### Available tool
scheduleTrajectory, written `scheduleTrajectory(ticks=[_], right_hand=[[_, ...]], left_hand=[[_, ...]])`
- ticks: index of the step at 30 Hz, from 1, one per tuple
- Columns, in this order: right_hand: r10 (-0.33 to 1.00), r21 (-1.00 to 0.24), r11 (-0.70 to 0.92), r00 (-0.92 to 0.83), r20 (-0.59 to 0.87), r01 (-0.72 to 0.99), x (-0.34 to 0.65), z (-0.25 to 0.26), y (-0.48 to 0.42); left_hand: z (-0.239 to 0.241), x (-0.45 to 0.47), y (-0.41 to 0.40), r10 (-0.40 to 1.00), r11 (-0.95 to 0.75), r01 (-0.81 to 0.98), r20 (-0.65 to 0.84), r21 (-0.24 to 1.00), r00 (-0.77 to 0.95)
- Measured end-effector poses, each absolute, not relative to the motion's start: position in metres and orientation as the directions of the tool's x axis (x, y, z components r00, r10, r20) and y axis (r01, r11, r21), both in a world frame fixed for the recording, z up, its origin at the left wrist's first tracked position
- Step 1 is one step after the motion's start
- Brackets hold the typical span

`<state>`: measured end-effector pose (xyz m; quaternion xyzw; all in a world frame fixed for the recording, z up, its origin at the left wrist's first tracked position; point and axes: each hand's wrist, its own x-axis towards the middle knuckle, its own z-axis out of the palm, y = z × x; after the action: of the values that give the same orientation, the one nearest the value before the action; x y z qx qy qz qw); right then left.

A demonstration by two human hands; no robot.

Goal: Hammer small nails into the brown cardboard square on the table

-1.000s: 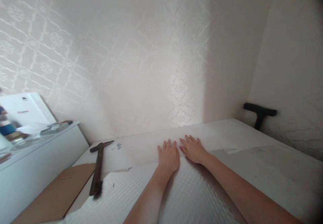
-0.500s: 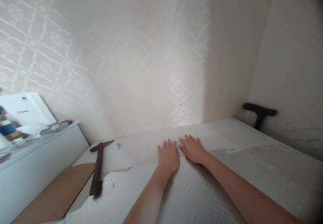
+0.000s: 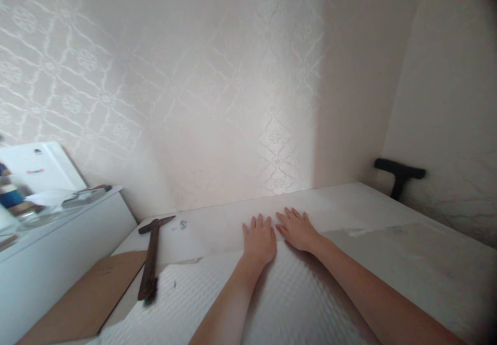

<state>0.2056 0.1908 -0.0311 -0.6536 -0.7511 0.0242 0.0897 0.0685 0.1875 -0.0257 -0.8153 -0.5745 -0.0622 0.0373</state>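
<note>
My left hand (image 3: 259, 240) lies palm down with its fingers spread at the far edge of a white, textured sheet (image 3: 202, 288). Beside it on the right, my right hand (image 3: 298, 231) rests flat too, fingers apart and pointing inward to the left. Neither hand grips anything, and a narrow gap separates them. Both touch the white tabletop (image 3: 217, 231) or the sheet on it. To the left, a hammer (image 3: 151, 257) with a dark wooden handle lies with its head toward the wall. Close to the hammer head sits a cluster of small greenish bits (image 3: 182, 225), too small to name.
At the left, brown cardboard (image 3: 89, 298) lies against a white cabinet (image 3: 66, 262) whose top bears a white box (image 3: 42, 166) and assorted items. A patterned wall (image 3: 217, 101) rises behind the tabletop. A black T-shaped handle (image 3: 399, 171) stands at the right corner.
</note>
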Motion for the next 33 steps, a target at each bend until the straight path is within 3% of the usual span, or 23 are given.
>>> scheduleTrajectory(ticks=[33], right_hand=[[0.988,-0.147,0.137,-0.123,0.096,0.980,0.2049,-0.0300,0.1907]], left_hand=[[-0.0264,0.0686,0.1878,0.926,-0.350,0.936,0.165,0.040,0.339]])
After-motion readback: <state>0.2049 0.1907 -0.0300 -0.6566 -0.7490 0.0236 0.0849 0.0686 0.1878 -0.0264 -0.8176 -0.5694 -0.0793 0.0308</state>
